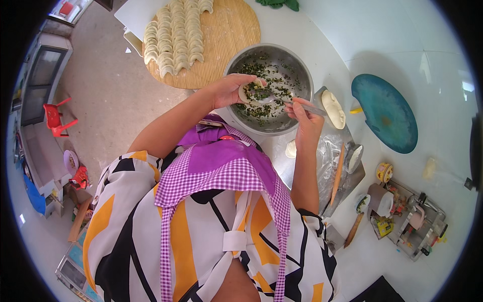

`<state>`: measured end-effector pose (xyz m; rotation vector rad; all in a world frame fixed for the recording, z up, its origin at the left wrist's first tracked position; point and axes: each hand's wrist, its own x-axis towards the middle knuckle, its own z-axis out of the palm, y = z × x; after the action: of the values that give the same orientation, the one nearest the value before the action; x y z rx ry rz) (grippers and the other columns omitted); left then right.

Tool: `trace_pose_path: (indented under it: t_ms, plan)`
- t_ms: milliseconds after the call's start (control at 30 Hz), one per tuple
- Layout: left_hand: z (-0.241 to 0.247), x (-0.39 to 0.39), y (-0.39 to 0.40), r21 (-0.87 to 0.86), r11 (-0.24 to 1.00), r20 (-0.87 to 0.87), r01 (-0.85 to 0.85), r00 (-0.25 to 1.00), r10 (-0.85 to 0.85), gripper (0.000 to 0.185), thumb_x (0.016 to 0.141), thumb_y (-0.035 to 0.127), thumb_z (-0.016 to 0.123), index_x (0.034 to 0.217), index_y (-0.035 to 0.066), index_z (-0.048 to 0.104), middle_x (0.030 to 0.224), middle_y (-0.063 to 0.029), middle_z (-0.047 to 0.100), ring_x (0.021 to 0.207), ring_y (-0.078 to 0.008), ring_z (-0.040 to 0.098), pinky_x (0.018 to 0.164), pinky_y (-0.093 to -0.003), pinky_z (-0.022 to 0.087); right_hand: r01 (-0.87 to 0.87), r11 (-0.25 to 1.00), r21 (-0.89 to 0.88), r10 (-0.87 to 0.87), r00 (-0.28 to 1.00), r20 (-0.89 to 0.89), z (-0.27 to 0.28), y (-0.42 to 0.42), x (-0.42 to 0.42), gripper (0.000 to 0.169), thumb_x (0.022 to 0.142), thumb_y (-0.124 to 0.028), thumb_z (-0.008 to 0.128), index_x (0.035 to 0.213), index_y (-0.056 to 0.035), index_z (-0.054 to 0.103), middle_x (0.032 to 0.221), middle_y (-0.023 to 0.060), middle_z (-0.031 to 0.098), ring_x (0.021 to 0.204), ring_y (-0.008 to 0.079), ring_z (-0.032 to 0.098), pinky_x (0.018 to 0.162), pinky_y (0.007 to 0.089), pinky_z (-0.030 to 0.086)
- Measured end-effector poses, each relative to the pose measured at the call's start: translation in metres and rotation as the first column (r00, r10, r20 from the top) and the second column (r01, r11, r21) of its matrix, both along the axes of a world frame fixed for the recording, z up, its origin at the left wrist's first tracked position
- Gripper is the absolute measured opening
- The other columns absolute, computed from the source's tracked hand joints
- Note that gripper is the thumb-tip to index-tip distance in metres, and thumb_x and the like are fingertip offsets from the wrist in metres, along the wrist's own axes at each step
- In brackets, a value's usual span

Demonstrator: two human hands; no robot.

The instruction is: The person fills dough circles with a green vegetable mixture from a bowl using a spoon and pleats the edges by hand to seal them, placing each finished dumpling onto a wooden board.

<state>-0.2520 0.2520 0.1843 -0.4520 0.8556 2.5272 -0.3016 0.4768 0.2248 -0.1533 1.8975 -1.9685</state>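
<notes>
My left hand (232, 90) holds a round dough wrapper (245, 97) with chopped green filling on it, over the near left part of a steel mixing bowl (310, 81). My right hand (308, 120) grips the handle of a metal spoon (310, 109), whose bowl rests at the filling on the wrapper. More green filling (280, 81) lies spread over the bowl's bottom and wall. Beyond the bowl to the left, rows of folded dumplings (173, 37) stand on a round slatted mat (230, 30).
Right of the bowl are a dough piece (333, 109), a wooden rolling pin (337, 173) on a metal sheet (358, 179) and a small bowl of flour (354, 158). A teal oval board (385, 113) leans by the wall. A red stool (56, 119) stands on the floor at left.
</notes>
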Motion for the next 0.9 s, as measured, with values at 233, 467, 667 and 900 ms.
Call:
trace_pose_path:
  t_ms: [233,467,667,900]
  plan:
    - [-0.004,0.0,0.003,-0.005,1.0,0.092,-0.016,0.996,0.016,0.038,0.097,0.023,0.035,0.124,-0.004,0.041,0.118,-0.0132,0.054,0.105,-0.022,0.056,0.09,-0.0384,0.049,-0.019,1.0,-0.007,0.019,1.0,-0.01,-0.014,-0.009,0.002,0.018,0.083,-0.008,0.062,0.097,0.0046,0.062,0.081,0.0103,0.065,0.07,0.0141,0.063,0.064,0.0224,0.049]
    - [0.0,0.0,0.002,-0.065,0.997,0.063,0.05,0.997,-0.046,0.039,0.097,0.024,0.035,0.123,-0.004,0.044,0.118,-0.0115,0.054,0.105,-0.021,0.056,0.089,-0.0378,0.049,0.113,0.993,-0.024,-0.111,0.99,0.09,-0.02,-0.015,-0.002,0.018,0.083,-0.009,0.06,0.096,0.0037,0.061,0.08,0.011,0.065,0.069,0.0152,0.063,0.062,0.0219,0.049]
    - [-0.006,0.006,-0.002,-0.108,0.993,0.023,0.056,0.998,-0.054,0.043,0.095,0.033,0.04,0.12,0.0,0.05,0.116,-0.0082,0.056,0.104,-0.0178,0.056,0.088,-0.0354,0.049,0.177,0.98,-0.091,-0.151,0.96,0.236,-0.011,-0.01,-0.001,0.02,0.084,-0.009,0.058,0.098,0.005,0.06,0.082,0.0137,0.065,0.069,0.0153,0.063,0.062,0.0217,0.049]
    - [0.002,0.011,-0.018,-0.313,0.947,0.053,0.069,0.997,-0.055,0.043,0.093,0.039,0.043,0.12,0.006,0.051,0.112,-0.0062,0.057,0.102,-0.0151,0.057,0.084,-0.0324,0.05,0.156,0.903,0.401,0.091,0.841,-0.533,-0.037,-0.008,0.009,0.019,0.081,-0.006,0.058,0.099,-0.0034,0.063,0.088,0.0104,0.064,0.08,0.0192,0.062,0.068,0.03,0.049]
